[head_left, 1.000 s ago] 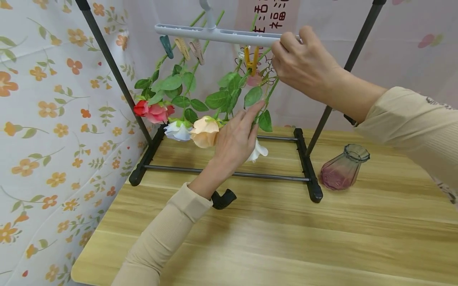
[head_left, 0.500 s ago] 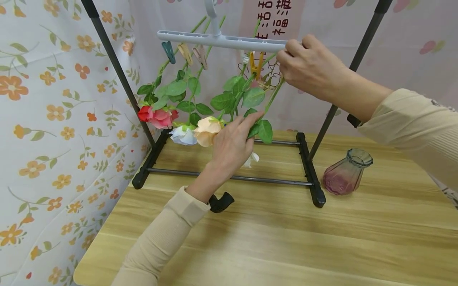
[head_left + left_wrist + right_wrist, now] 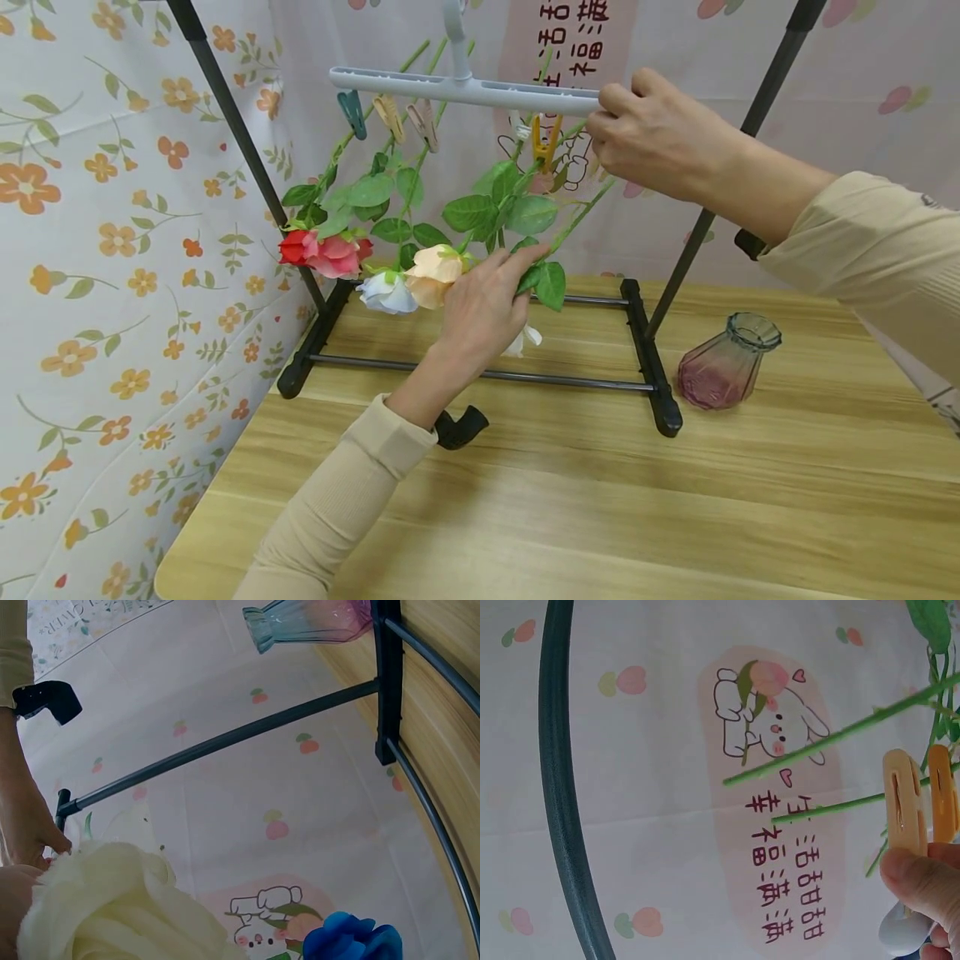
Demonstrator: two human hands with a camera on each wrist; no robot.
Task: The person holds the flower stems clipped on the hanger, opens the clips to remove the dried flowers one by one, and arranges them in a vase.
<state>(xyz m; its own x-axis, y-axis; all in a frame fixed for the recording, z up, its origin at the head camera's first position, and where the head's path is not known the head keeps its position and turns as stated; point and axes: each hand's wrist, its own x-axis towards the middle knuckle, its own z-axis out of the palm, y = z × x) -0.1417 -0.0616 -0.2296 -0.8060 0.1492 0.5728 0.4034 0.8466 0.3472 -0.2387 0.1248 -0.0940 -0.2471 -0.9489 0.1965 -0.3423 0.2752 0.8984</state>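
Note:
In the head view my left hand (image 3: 480, 308) grips the leafy stem of a white rose (image 3: 127, 907), close below its bloom. The bloom hangs under that hand. My right hand (image 3: 652, 137) is at the right end of the pale blue hanger (image 3: 405, 86). In the right wrist view its thumb presses a peach clothespin (image 3: 904, 795), whose tip points away from the hand. One green stem (image 3: 840, 735) passes apart from this clothespin. A red rose (image 3: 330, 252), a pale blue rose (image 3: 387, 292) and a peach rose (image 3: 433, 275) hang upside down from the hanger.
A black rack (image 3: 303, 367) stands around the hanger on the wooden table (image 3: 600, 508). Right of it is a pink-and-grey glass vase (image 3: 727, 362). Other clothespins include a yellow one (image 3: 546, 142) and a teal one (image 3: 351, 114). A blue flower (image 3: 352, 937) shows in the left wrist view.
My left hand has drawn the white rose slightly down and left. Its stem has come away from the right hand's fingers. The hanger and right hand have shifted a little right.

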